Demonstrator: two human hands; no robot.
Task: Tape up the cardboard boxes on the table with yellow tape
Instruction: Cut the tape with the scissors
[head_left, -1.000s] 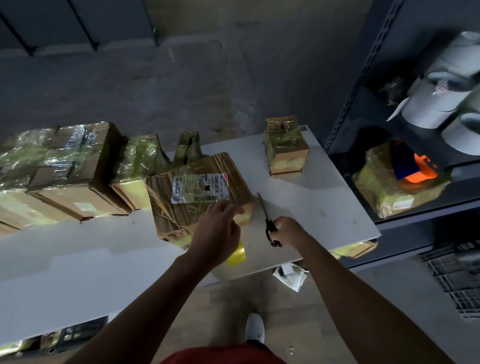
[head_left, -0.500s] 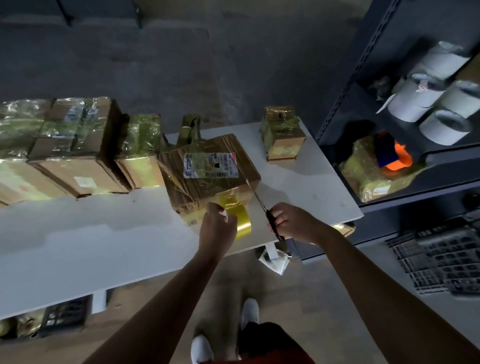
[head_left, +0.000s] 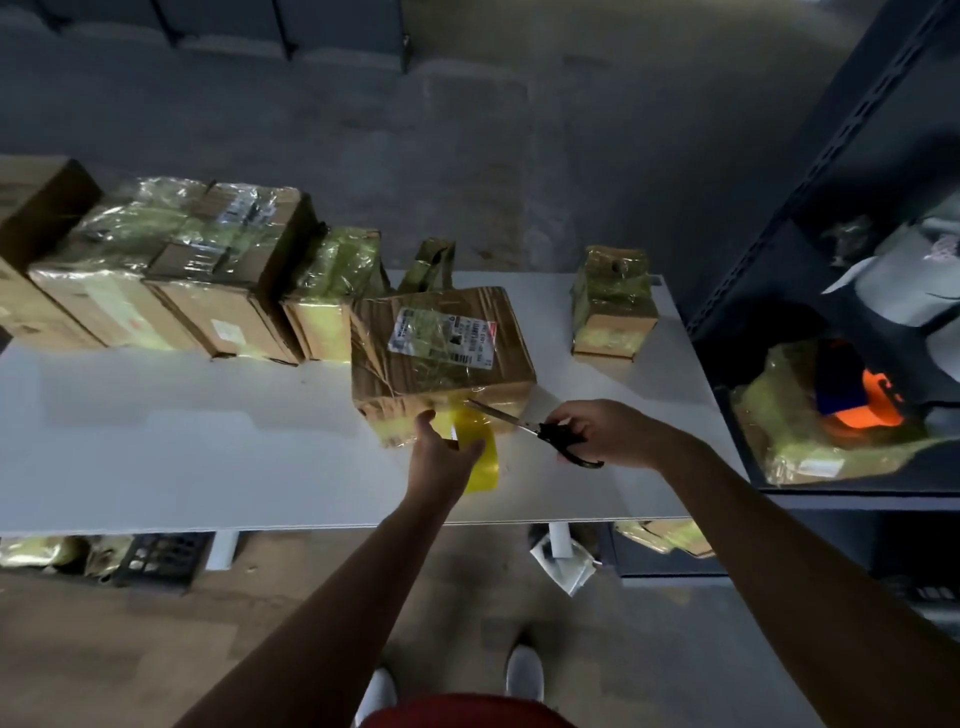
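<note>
While the left hand (head_left: 444, 460) grips the yellow tape (head_left: 482, 462) roll, thumb raised toward the carton, a short strip runs from the roll up to the near face of the cardboard box (head_left: 441, 358). Right hand (head_left: 608, 431) curls round the black handles of the scissors (head_left: 535, 428); blades point left, tips at the strip close to the box's lower edge. Whether the blades are parted cannot be told. Box lies flat near the middle of the white table (head_left: 208, 447), label up, already glossy with tape. Small taped box (head_left: 613, 312) stands apart at the far right corner. Row of taped boxes (head_left: 208, 280) lines the far left edge, the nearest just beside the labelled box. Dark shelf unit (head_left: 779, 249) to the right holds a wrapped bundle with an orange item (head_left: 878, 402).
</note>
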